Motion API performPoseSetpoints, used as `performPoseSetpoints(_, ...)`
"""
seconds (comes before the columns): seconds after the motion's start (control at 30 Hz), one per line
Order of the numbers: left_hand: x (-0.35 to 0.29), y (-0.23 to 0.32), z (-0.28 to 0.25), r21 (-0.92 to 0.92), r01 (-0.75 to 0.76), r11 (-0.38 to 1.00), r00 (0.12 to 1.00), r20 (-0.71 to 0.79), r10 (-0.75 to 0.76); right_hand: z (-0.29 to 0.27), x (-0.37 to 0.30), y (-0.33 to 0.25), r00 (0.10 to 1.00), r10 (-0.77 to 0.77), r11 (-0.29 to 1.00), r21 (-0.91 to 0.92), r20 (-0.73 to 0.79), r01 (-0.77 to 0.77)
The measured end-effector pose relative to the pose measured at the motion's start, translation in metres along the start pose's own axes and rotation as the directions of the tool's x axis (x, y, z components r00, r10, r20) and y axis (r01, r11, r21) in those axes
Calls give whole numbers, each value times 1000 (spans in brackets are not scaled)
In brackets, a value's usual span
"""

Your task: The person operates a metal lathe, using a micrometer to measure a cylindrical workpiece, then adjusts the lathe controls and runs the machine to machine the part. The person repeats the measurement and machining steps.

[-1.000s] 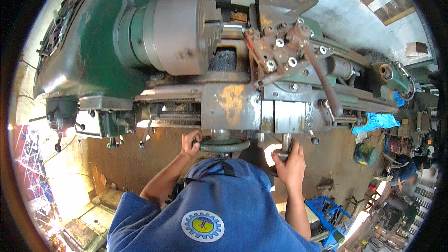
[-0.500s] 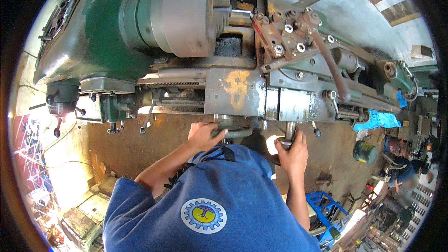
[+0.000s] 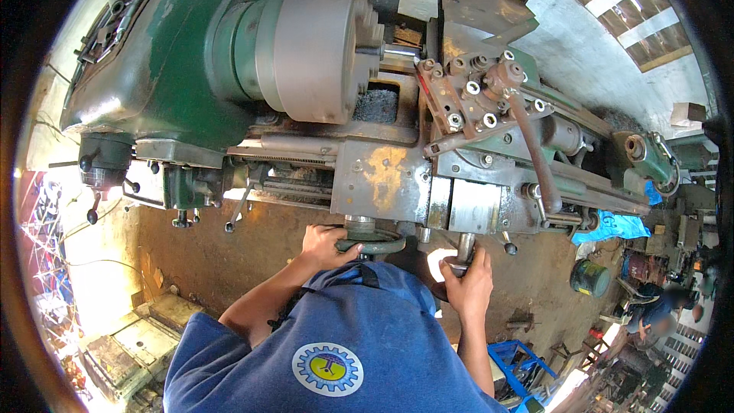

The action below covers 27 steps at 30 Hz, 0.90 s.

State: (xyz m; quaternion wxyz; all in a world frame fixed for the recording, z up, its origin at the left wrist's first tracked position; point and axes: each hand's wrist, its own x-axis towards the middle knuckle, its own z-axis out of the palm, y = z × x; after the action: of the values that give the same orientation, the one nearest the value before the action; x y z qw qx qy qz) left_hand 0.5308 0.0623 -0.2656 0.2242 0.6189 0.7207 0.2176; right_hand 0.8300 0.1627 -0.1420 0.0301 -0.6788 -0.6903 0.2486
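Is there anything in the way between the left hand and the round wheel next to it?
No, nothing visible is in the way: the left hand touches the left side of the wheel's rim.

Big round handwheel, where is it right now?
In the head view, the handwheel is near the middle, just below the yellow-patched carriage, with the left hand on its left side.

My blue fabric shirt (image 3: 375,329), loose short sleeves (image 3: 193,352) and all
Got a round white badge (image 3: 328,369) on it, blue gear ring, yellow middle
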Motion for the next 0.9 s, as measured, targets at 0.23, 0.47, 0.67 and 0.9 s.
performPoseSetpoints(0.23, 1, 3, -1, -4, -20, 1000, 998, -53, 20, 0, 1, 1, 1000, 10, 1000, 22, 3, -10)
performPoseSetpoints(0.47, 1, 5, -2, -14, -31, 999, 995, -95, 30, 1, 1, 2, 1000, -2, 999, 41, -1, 2)
performPoseSetpoints(0.67, 1, 2, 0, 28, -42, 999, 996, -76, 44, 2, 2, 3, 1000, -7, 1000, 29, 0, 7)
performPoseSetpoints(0.9, 1, -2, 4, -12, -56, 998, 994, -98, 55, 2, 1, 3, 1000, -9, 1000, 27, -9, 10)
